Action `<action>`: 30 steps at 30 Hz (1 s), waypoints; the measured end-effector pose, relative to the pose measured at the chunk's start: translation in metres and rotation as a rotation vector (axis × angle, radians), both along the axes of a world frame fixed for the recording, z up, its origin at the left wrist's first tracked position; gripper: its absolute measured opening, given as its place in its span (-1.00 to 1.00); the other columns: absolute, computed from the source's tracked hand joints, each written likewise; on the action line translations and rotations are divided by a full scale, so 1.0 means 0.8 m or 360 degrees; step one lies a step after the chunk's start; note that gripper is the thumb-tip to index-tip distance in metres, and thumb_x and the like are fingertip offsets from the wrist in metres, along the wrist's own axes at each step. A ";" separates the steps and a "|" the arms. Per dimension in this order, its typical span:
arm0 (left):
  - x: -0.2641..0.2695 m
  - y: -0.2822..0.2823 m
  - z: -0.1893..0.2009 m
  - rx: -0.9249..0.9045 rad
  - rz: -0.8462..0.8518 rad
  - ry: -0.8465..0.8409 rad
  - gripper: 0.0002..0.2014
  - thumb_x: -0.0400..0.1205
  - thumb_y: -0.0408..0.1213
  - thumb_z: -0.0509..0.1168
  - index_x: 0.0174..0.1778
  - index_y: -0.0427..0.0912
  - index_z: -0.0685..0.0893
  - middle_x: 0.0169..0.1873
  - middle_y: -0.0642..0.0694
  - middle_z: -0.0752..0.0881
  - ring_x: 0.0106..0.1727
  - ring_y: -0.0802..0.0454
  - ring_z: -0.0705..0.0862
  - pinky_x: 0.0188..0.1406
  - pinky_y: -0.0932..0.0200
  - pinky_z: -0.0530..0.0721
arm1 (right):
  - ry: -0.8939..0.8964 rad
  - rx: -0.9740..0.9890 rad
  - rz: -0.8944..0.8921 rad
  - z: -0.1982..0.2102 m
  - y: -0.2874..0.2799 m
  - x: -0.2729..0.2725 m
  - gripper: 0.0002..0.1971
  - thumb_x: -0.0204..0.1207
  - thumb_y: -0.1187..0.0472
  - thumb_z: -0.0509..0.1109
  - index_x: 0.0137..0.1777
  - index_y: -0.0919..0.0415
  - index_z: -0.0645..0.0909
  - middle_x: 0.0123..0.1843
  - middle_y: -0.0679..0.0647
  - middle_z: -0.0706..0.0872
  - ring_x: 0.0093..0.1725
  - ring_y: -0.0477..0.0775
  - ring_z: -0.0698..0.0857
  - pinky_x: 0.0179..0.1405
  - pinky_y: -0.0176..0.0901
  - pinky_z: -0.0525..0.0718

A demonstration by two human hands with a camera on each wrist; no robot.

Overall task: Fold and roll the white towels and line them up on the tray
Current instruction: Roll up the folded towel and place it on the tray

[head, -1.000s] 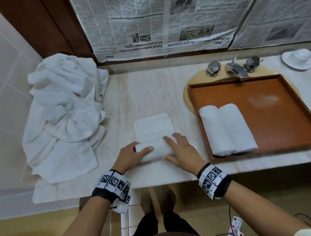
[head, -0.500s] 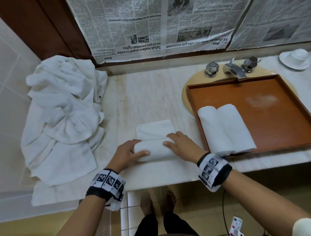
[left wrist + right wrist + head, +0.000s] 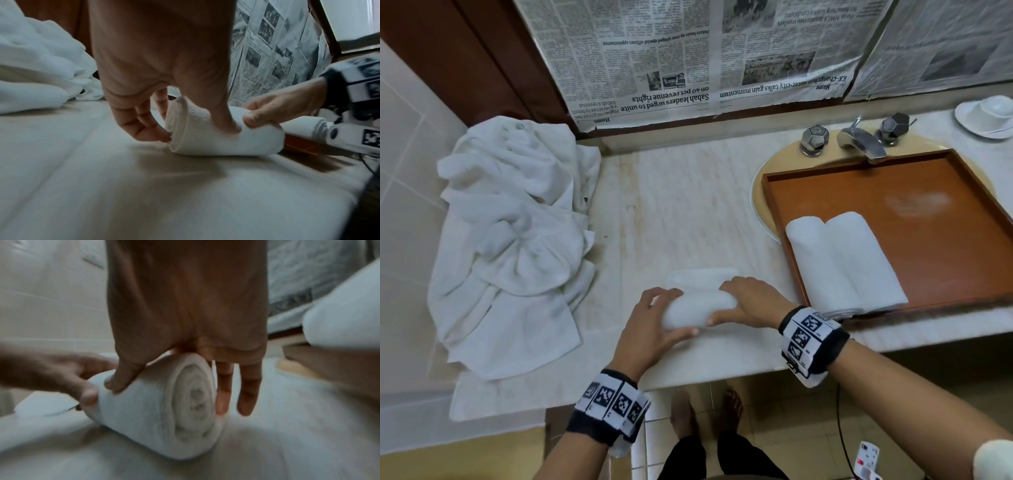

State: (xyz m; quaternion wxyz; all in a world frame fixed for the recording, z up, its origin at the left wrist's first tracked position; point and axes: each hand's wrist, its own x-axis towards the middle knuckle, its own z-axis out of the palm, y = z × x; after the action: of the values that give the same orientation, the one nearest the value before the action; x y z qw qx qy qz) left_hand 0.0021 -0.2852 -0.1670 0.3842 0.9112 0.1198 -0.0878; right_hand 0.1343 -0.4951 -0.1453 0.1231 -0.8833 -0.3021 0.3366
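A white towel roll (image 3: 698, 308) lies on the marble counter (image 3: 688, 205) near its front edge, with a short flat tail (image 3: 702, 275) of the same towel stretching away from it. My left hand (image 3: 681, 312) grips the roll's left end, thumb on the near side and fingers curled over the far side. My right hand (image 3: 717, 304) grips the right end the same way. The left wrist view shows the spiral end of the roll (image 3: 226, 142); so does the right wrist view (image 3: 144, 418). Two rolled towels (image 3: 842, 260) lie side by side at the front left of the brown tray (image 3: 928, 240).
A heap of loose white towels (image 3: 510, 240) covers the counter's left end. The tray sits over the sink, with a tap (image 3: 859, 144) behind it. A white cup and saucer (image 3: 986, 116) stand at the far right. Newspaper (image 3: 688, 51) covers the wall.
Both hands have rolled the towel away from me. The roll has grown thicker and the flat part beyond it has shrunk to a short strip.
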 end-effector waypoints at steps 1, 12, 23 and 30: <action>0.001 0.002 0.001 0.0013 0.0001 0.0004 -0.19 0.26 0.51 0.41 0.41 0.27 0.53 0.33 0.20 0.43 0.29 0.20 0.52 0.22 0.14 0.57 | -0.0010 -0.0031 0.0023 0.002 0.000 0.000 -0.30 0.35 -0.54 0.35 0.23 0.02 0.58 0.16 0.01 0.64 0.22 0.12 0.58 0.13 0.07 0.58; 0.073 0.039 0.026 -0.0186 -0.0052 0.0510 -0.54 0.30 0.36 0.56 -0.04 0.17 0.74 -0.02 0.17 0.74 0.02 0.13 0.69 -0.16 0.25 0.53 | -0.0430 -0.0038 0.0013 -0.008 -0.004 -0.029 -0.20 0.49 -0.33 0.37 0.59 0.10 0.28 0.46 0.14 0.42 0.36 0.24 0.43 0.21 0.11 0.52; 0.087 0.033 0.032 -0.0291 -0.0078 0.0720 -0.29 0.50 0.28 0.45 0.55 0.31 0.36 0.35 0.11 0.51 0.24 -0.02 0.60 -0.14 0.11 0.68 | 0.0128 -0.0154 -0.0133 0.008 0.009 0.004 -0.15 0.38 -0.34 0.48 0.54 0.11 0.31 0.40 0.12 0.41 0.40 0.18 0.34 0.34 0.13 0.51; 0.103 0.014 0.051 -0.0366 -0.0353 0.1149 -0.54 0.52 0.08 0.48 0.31 0.04 0.64 0.22 -0.04 0.69 0.18 -0.08 0.71 0.20 -0.09 0.78 | 0.0409 -0.0093 -0.0346 0.016 -0.009 -0.021 -0.41 0.26 -0.36 0.57 0.05 0.11 0.67 0.00 -0.01 0.74 0.02 0.10 0.72 -0.10 -0.14 0.65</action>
State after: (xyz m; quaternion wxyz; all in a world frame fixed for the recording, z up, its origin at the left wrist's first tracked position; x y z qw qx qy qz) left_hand 0.0846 -0.2740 -0.1262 0.4051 0.7802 0.1375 -0.4564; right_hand 0.1174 -0.5020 -0.1322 0.1708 -0.8636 -0.1767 0.4401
